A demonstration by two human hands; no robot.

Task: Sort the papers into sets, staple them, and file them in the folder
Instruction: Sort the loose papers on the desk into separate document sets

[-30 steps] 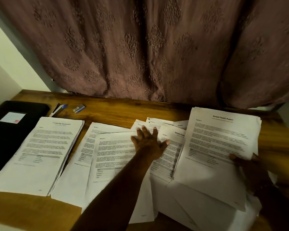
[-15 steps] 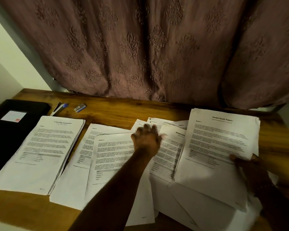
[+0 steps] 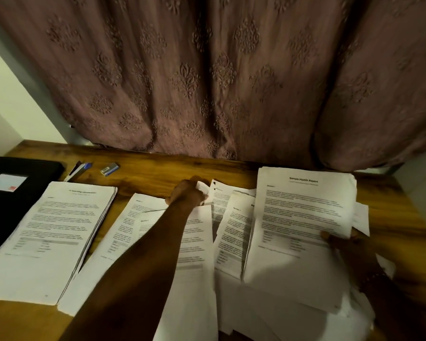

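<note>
Well to the left of the left hand's grip, the black folder (image 3: pixel 22 183) lies closed at the table (image 3: pixel 158 168) edge, parked out of the way until sets are ready to file. Between it and that grip rests a squared stack (image 3: pixel 52 232) of printed pages, seemingly a set already gathered. Beyond the stack lie some pens (image 3: pixel 80 168) and a small blue-and-silver item (image 3: pixel 110 169), perhaps the stapler or a staple box; it is too small to tell. The left hand (image 3: pixel 187 193) reaches across the loose sheets (image 3: pixel 123 242) and curls its fingers round the far top corner of one page (image 3: pixel 203 190), probably to draw it out of the overlap. Just right of that pinch more pages (image 3: pixel 234 230) fan out unsorted. Further right, the right hand (image 3: pixel 342 242) clamps the Sample Health Report sheaf (image 3: pixel 300 230) at its right edge, thumb on top, holding it raised and tilted so matching pages can join it
</note>
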